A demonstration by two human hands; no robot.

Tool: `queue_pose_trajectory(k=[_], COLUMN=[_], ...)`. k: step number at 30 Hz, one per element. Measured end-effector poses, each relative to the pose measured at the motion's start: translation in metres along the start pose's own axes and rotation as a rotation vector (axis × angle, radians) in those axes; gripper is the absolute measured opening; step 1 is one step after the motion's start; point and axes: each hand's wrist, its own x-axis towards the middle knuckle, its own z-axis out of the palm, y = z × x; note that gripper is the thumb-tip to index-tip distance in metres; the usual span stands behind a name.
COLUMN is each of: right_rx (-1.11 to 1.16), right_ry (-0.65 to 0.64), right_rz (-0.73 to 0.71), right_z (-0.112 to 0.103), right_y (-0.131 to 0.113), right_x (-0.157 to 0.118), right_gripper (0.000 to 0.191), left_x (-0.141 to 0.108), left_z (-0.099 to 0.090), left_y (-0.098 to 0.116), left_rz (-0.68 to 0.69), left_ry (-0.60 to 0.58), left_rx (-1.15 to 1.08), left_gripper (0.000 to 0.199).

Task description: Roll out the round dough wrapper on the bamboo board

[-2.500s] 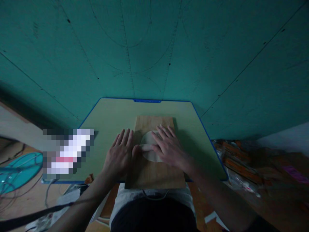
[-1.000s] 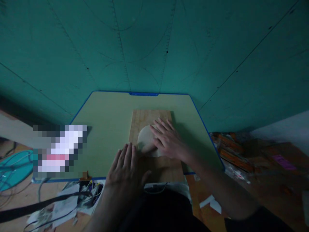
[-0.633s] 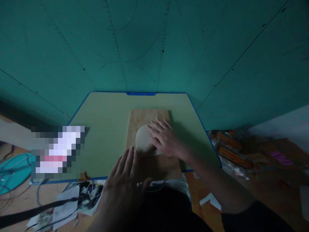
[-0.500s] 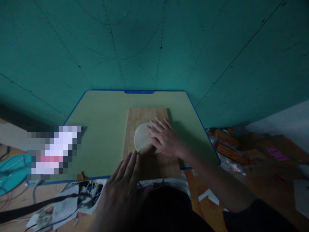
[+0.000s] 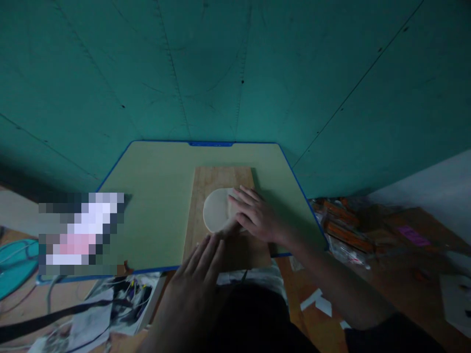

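Note:
A flat, pale, round piece of dough (image 5: 217,210) lies on a wooden board (image 5: 206,177). My right hand (image 5: 255,213) rests over its right side with the fingers spread. My left hand (image 5: 198,272) is at the near left part of the board, its fingers extended and their tips by the dough's near edge. Between the two hands a short rod-like shape (image 5: 231,228) shows dimly; whether it is a roller or a thumb I cannot tell.
The board sits on a pale table (image 5: 162,181) with a blue rim, against a green wall (image 5: 206,68). A blurred-out bright device (image 5: 86,223) stands at the left. Cables and papers (image 5: 91,314) lie below left; packages (image 5: 346,220) are at the right.
My left hand has shifted slightly right. My right hand has moved a little right and nearer, showing more of the dough. The view has shifted slightly.

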Motion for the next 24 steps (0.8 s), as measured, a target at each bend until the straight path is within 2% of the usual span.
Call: queue_pose_trajectory(k=[4,8,11,16,18,21,24], right_rx=[0.004,0.016,0.037,0.0,-0.029,-0.113,-0.184], right_ry=[0.074,0.12,0.169,0.216,0.175,0.088,-0.006], right_rz=[0.034,0.093,0.133,0.226,0.27,0.336,0.31], right_z=[0.005,0.008,0.009,0.001,-0.006,-0.017,-0.021], right_y=[0.008,0.01,0.004,-0.005,-0.002,0.01,0.022], right_x=[0.011,0.02,0.007,-0.031,-0.037,-0.031,-0.021], right_gripper=[0.045,0.043,0.045,0.046,0.045,0.044,0.042], left_x=[0.007,0.023,0.035,0.061,0.077,0.106,0.128], left_z=[0.018,0.03,0.029,0.029,0.036,0.049,0.058], left_y=[-0.047,-0.082,-0.087,-0.082,-0.082,-0.086,-0.089], left_rz=[-0.062,-0.288,-0.347,-0.326,-0.256,-0.181,-0.255], left_ry=[0.019,0.021,-0.003,0.022,0.008,-0.06,-0.108], left_rx=[-0.014,-0.033,-0.11,-0.226,-0.246,-0.213,-0.138], left_gripper=[0.059,0.058,0.053,0.046,0.043,0.043,0.052])
